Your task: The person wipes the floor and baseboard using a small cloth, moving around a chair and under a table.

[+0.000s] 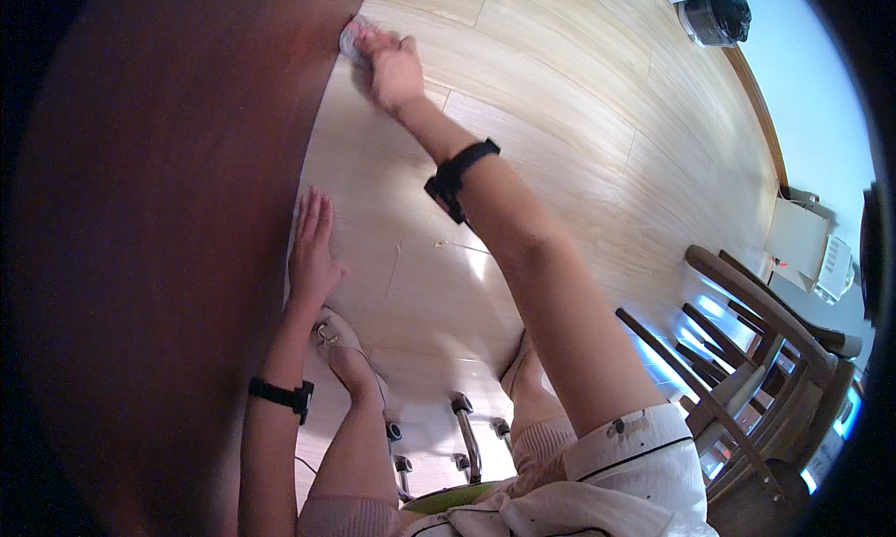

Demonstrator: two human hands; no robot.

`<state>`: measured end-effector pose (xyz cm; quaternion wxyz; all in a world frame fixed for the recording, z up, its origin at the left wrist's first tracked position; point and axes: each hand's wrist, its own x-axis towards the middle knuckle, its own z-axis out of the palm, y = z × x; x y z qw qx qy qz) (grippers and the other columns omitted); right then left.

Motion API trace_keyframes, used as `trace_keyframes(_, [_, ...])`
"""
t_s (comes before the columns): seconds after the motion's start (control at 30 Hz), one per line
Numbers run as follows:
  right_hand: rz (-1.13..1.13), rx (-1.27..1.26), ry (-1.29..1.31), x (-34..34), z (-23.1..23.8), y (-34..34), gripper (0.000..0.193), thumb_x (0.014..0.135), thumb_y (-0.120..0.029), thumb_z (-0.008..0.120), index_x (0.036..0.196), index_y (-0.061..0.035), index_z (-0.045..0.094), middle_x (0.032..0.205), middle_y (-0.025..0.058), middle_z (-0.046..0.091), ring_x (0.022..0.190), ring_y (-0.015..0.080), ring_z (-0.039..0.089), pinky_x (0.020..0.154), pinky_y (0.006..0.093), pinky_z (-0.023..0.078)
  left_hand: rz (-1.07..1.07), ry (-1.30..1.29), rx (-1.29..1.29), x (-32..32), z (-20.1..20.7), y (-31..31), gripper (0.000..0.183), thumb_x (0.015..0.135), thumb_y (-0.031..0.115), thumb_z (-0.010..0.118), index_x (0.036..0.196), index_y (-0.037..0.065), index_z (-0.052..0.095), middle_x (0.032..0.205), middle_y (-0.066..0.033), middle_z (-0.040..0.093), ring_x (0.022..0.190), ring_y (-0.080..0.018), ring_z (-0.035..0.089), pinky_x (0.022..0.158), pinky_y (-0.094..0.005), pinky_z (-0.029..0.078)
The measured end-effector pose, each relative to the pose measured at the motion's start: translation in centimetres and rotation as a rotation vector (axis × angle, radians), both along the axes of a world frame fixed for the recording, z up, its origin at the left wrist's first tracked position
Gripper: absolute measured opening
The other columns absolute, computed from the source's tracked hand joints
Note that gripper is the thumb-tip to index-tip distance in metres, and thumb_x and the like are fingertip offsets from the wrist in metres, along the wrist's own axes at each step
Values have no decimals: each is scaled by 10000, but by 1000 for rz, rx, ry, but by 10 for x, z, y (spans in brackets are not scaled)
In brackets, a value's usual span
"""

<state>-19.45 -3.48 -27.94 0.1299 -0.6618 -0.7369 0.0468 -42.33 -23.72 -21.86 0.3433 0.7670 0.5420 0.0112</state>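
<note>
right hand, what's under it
A bunched, pale cloth-like thing pokes out past the right hand, by the edge of the brown surface. The hand hides the rest of it, and anything beneath is covered.

Cloth (350, 39): greyish-white. Panel (187, 210): dark reddish-brown. Plank floor (551, 80): pale beige. Wrist straps (455, 176): black. Sleeve (644, 434): white, black-piped. Shorts (545, 439): pinkish, striped. Wooden chair (791, 315): brown. Seat (451, 498): green.

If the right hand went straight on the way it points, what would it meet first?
Likely the brown panel, just past the cloth at the right hand; its depth there is unclear.
</note>
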Motion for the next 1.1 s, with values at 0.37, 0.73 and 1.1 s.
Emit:
trace_keyframes(0.37, [362,-122,414,-95,24,-199,350,855,-105,539,1194,-109,627,1355,32,562,1236,248,493,1033,375,420,242,-69,459,-42,23,-60,287,829,100,640,1070,-8,527,1138,-184,510,1070,-376,517,940,-447,427])
trace_keyframes(0.73, [317,-96,735,-9,81,-197,334,773,12,525,1034,-121,688,976,115,707,838,302,644,793,408,490,279,-164,473,-50,46,-66,211,839,-28,499,1037,-7,568,1102,-179,550,1030,-357,552,915,-424,449])
trace_keyframes(1.1, [-157,59,329,89,-7,-84,340,822,-137,589,1159,-133,630,1107,112,660,1019,298,598,964,397,379,195,-181,436,-60,40,-62,250,841,-82,451,1046,-31,584,1211,-186,558,1124,-348,555,968,-410,463])
